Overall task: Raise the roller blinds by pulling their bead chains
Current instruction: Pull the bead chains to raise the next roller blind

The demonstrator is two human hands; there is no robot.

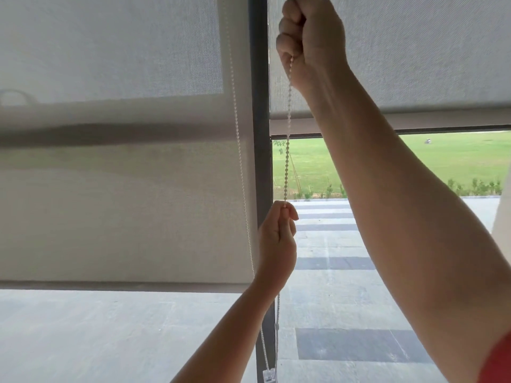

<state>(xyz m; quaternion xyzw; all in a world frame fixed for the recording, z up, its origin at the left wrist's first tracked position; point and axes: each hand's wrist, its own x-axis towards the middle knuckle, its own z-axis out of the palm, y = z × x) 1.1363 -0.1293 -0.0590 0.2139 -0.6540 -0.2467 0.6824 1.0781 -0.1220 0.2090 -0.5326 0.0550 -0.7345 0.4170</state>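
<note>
A white bead chain point(287, 150) hangs taut beside the dark window post point(260, 134). My right hand point(312, 42) is raised high and grips the chain in a fist in front of the right roller blind point(414, 64). My left hand point(278, 236) pinches the same chain lower down, near the post. The right blind's bottom bar point(442, 121) sits high. The left roller blind point(124, 189) hangs lower, its bottom bar point(110, 286) well below the right one. The chain's other strand point(240, 161) runs down in front of the left blind to a clear clip point(269, 375).
Through the glass lie a paved terrace point(331, 272) with dark and light stripes and a green lawn point(442, 158) with small shrubs. A red sleeve point(497, 363) shows at the lower right corner.
</note>
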